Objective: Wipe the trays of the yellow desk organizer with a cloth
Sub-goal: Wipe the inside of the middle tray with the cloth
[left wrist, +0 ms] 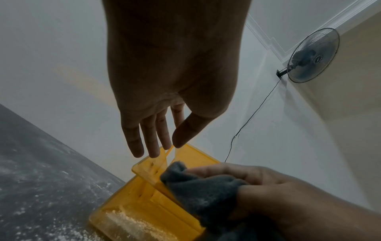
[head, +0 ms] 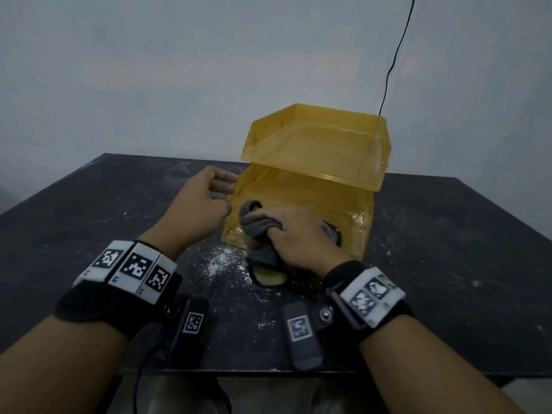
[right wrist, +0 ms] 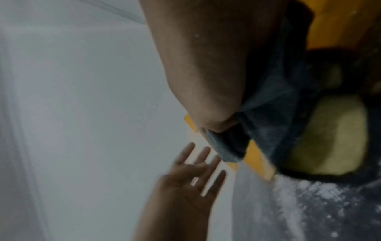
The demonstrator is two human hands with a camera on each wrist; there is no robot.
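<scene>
Gripping the grey cloth [head: 259, 225] in my right hand [head: 301, 237] inside the yellow desk organizer's [head: 316, 156] lower tray, my left hand [head: 197, 204] beside its wall, fingers [left wrist: 151, 138] loose and spread, white powder [head: 221, 261] on the black table [head: 89, 204].

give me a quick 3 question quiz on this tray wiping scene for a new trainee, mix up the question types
1. True or false: the right hand grips the grey cloth at the lower tray of the yellow desk organizer.
2. Multiple choice: the left hand is A) holding the cloth, B) open, fingers at the organizer's left side wall, C) flat on the table well away from the organizer.
3. Fill in: the loose stuff scattered on the black table in front of the organizer is a white ____.

Key: 1 true; 2 B; 3 powder
</scene>
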